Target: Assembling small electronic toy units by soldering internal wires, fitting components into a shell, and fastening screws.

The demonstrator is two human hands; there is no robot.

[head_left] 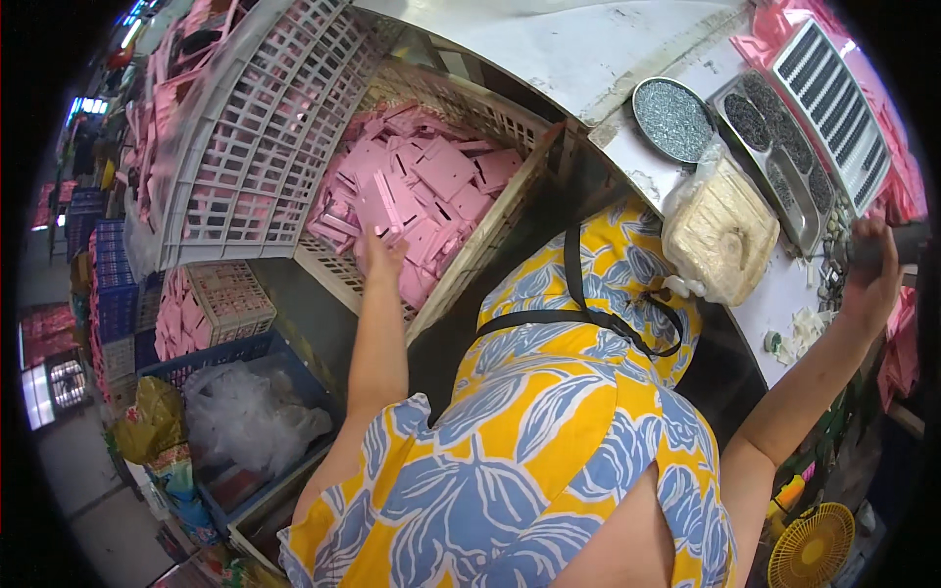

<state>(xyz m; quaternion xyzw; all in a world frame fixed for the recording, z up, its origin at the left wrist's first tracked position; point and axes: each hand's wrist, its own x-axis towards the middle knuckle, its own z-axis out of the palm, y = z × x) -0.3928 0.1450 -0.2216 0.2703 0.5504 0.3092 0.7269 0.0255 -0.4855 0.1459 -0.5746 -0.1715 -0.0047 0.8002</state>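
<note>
My left hand [382, 257] reaches into a pale plastic crate [470, 269] heaped with flat pink plastic pieces [446, 169]. Its fingers are spread at the near edge of the heap, close against a pink piece that stands on edge. Far to the right, my right hand [870, 274] is closed round a dark grey cylindrical thing [894, 245] above the worktable. The picture's rim cuts into that thing, and its kind cannot be made out. Small metal parts [833, 245] lie scattered beside that hand.
On the white worktable [549, 44] are a round dish of small metal parts [673, 120], a metal compartment tray [774, 147], a white slotted tray [833, 113] and a plastic-wrapped tan block [720, 230]. A white crate [265, 137] stands tilted at left. Below is a blue crate [294, 358] with clear bags.
</note>
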